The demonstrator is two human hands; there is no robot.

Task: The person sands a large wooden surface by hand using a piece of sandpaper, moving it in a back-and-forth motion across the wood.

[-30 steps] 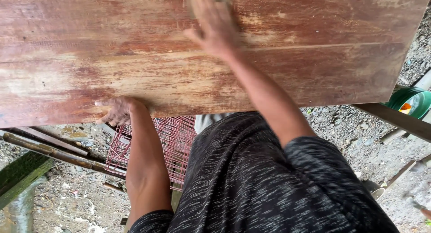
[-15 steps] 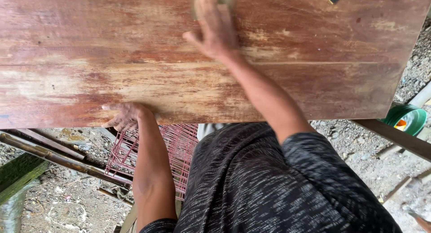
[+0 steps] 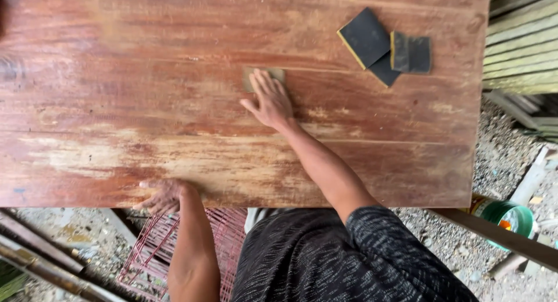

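A worn reddish-brown wooden tabletop [image 3: 145, 104] fills most of the view, with pale rubbed patches near its front edge. My right hand [image 3: 268, 99] lies flat on a small tan piece of sandpaper [image 3: 251, 76], pressing it onto the middle of the board. My left hand [image 3: 161, 196] grips the tabletop's near edge, fingers curled under it. Three dark sheets of sandpaper [image 3: 381, 46] lie loose on the board to the far right of my right hand.
A red wire rack [image 3: 229, 244] sits under the table by my legs. A green bucket [image 3: 510, 216] stands on gravel at the right. Wooden slats [image 3: 523, 40] are stacked at the upper right; poles [image 3: 40, 267] lie at lower left.
The view has tilted up, showing more of the far tabletop and the dark sandpaper sheets. My right hand stays on its sandpaper piece, sliding over the board; my left hand keeps its grip on the edge.
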